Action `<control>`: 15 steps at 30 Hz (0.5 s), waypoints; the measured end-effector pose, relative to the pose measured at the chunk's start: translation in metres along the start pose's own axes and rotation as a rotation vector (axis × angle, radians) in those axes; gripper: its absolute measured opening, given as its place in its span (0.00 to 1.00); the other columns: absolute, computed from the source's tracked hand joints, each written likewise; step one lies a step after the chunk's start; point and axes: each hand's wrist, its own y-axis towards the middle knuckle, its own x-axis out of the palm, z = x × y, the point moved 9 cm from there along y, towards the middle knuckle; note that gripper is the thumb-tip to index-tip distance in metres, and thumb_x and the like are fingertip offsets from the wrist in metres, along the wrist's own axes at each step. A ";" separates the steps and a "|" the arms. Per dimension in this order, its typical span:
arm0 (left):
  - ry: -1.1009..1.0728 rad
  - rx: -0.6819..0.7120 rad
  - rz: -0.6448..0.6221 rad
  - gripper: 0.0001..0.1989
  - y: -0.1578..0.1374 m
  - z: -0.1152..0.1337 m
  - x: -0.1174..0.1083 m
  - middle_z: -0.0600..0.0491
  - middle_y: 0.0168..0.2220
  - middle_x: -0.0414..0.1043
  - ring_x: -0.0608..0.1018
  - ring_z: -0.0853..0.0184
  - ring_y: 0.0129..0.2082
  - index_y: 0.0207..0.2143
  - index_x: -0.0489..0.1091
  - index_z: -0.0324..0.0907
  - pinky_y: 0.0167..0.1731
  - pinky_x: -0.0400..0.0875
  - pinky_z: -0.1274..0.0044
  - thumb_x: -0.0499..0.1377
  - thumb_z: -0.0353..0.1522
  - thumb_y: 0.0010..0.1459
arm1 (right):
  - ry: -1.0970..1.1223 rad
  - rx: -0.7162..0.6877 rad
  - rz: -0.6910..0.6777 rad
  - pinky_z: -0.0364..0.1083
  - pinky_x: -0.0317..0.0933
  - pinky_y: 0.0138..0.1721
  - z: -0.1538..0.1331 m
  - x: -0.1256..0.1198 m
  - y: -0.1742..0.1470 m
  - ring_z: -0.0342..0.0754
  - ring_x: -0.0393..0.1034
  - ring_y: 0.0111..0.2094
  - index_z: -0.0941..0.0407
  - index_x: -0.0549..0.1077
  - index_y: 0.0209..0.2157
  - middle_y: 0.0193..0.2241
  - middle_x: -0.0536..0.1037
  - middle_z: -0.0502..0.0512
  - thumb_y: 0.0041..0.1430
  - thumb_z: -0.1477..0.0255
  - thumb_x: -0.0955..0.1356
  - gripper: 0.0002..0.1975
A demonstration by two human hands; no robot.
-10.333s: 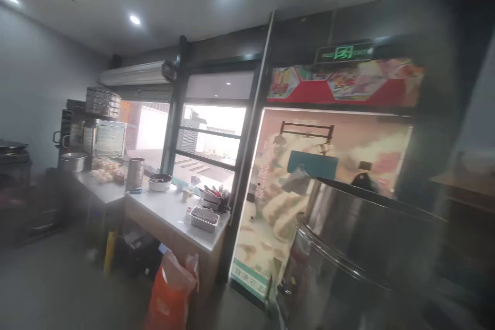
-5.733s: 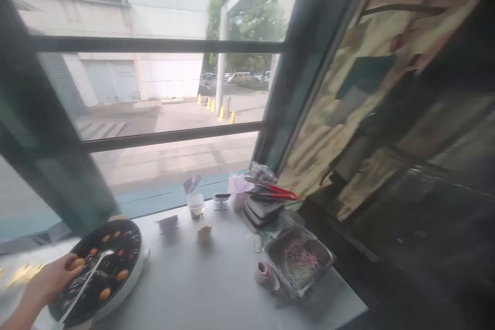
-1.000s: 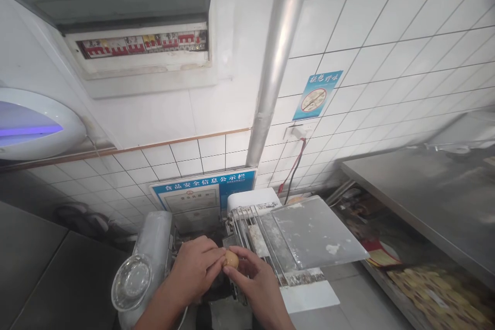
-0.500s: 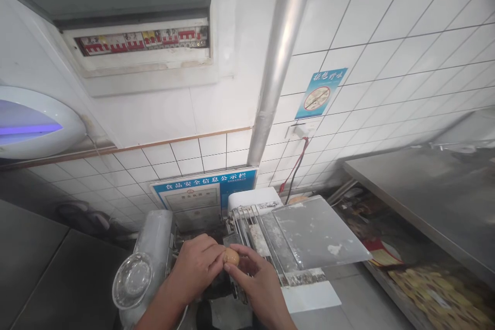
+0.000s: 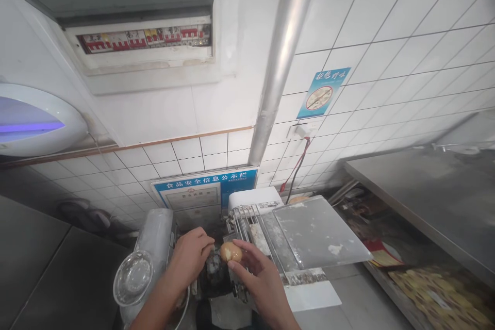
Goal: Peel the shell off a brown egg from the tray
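your right hand (image 5: 263,276) grips the egg (image 5: 231,251) between thumb and fingertips, closed only to the egg's width. your left hand (image 5: 189,255) is just left of the egg, not touching it, thumb and fingers drawn close together; whether they pinch a fragment cannot be told. the egg is held in the air and shows a pale patch in its brown surface.

caution: the egg looks smooth and glossy; a light or uneven grip could let it slip. excess thumb pressure could split it at the patch. if released, it would probably fall into the dark gap below your hands.

to the right, loose bits could land on the machine's grey plate (image 5: 325,232). to the left, a wide forearm swing could strike the clear bowl (image 5: 133,278) beside the grey machine (image 5: 157,234).
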 end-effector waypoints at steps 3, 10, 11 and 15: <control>0.013 -0.025 -0.065 0.14 0.000 -0.006 0.005 0.54 0.45 0.79 0.80 0.59 0.45 0.45 0.77 0.48 0.48 0.73 0.64 0.53 0.26 0.68 | 0.011 0.040 -0.009 0.56 0.68 0.58 0.000 0.002 -0.001 0.60 0.76 0.55 0.53 0.76 0.51 0.53 0.81 0.60 0.49 0.54 0.78 0.30; -0.134 -0.010 0.024 0.16 -0.003 0.017 -0.023 0.54 0.49 0.79 0.78 0.61 0.49 0.53 0.76 0.52 0.51 0.73 0.66 0.50 0.37 0.72 | -0.005 0.066 -0.004 0.57 0.69 0.57 0.003 0.002 -0.002 0.60 0.77 0.51 0.53 0.75 0.53 0.49 0.83 0.60 0.50 0.54 0.77 0.32; -0.176 0.013 0.041 0.16 -0.004 0.023 -0.027 0.54 0.48 0.78 0.78 0.63 0.48 0.53 0.76 0.53 0.50 0.73 0.68 0.50 0.39 0.73 | -0.007 0.058 -0.005 0.57 0.69 0.57 0.004 0.002 -0.002 0.60 0.77 0.51 0.53 0.75 0.53 0.49 0.83 0.60 0.50 0.54 0.77 0.31; -0.241 0.024 0.021 0.14 -0.007 0.038 -0.026 0.54 0.46 0.77 0.78 0.64 0.47 0.54 0.75 0.55 0.48 0.73 0.70 0.55 0.41 0.70 | -0.002 -0.001 -0.010 0.57 0.67 0.59 0.003 0.004 -0.001 0.59 0.77 0.53 0.53 0.75 0.53 0.53 0.81 0.60 0.51 0.57 0.77 0.29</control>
